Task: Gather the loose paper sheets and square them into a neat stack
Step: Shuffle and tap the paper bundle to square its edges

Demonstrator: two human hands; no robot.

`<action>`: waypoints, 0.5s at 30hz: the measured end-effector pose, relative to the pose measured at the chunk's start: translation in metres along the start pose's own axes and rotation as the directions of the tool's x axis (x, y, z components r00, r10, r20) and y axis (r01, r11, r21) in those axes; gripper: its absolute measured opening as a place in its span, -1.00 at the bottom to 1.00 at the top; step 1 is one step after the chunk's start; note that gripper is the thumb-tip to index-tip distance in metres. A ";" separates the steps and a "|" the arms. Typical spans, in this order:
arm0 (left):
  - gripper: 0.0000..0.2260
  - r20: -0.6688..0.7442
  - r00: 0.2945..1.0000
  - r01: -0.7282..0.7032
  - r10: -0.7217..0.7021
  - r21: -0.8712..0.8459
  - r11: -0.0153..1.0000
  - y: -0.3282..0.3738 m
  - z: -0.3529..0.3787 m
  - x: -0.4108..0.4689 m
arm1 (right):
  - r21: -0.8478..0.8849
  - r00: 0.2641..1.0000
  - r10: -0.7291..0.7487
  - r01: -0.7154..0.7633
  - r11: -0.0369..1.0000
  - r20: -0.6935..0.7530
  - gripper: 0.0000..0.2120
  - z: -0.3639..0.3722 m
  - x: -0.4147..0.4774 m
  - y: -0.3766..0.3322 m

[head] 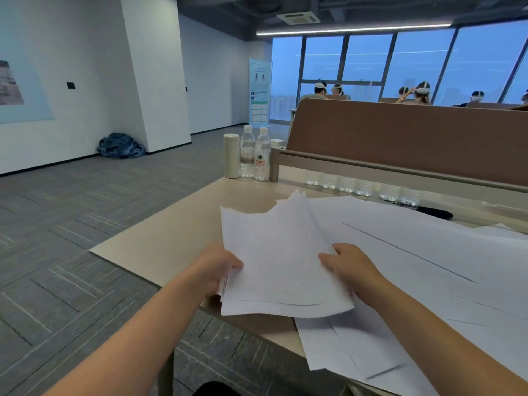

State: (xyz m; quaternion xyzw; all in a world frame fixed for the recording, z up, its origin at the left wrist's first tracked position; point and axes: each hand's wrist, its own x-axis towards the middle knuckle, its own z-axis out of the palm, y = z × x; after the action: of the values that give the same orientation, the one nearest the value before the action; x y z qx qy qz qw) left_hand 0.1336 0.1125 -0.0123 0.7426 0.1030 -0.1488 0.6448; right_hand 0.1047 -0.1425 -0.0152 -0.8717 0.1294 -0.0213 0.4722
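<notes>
A bundle of white paper sheets (275,261) is lifted off the beige table (171,232), its far edges uneven and fanned. My left hand (220,270) grips the bundle's left edge, thumb on top. My right hand (351,267) holds its right edge, thumb on the top sheet and fingers hidden underneath. More loose sheets (428,252) lie spread flat on the table to the right, some marked with dark lines. Other loose sheets (357,347) hang over the near table edge.
A white flask (231,155) and two water bottles (255,155) stand at the table's far left corner. Several clear cups (363,188) line the brown divider panel (400,138). A black pen (437,214) lies beyond the sheets. People sit behind the divider.
</notes>
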 end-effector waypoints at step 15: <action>-0.62 0.028 0.997 -0.076 0.075 0.039 0.996 -0.007 0.007 0.002 | -0.419 0.997 -0.048 0.020 0.908 -0.056 -0.37 -0.005 0.002 0.011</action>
State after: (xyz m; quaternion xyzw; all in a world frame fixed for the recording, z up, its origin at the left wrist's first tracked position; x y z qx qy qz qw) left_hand 0.1327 0.1063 -0.0207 0.7567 0.0631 -0.1362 0.6363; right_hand 0.1036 -0.1524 -0.0217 -0.9535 0.1310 -0.0295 0.2699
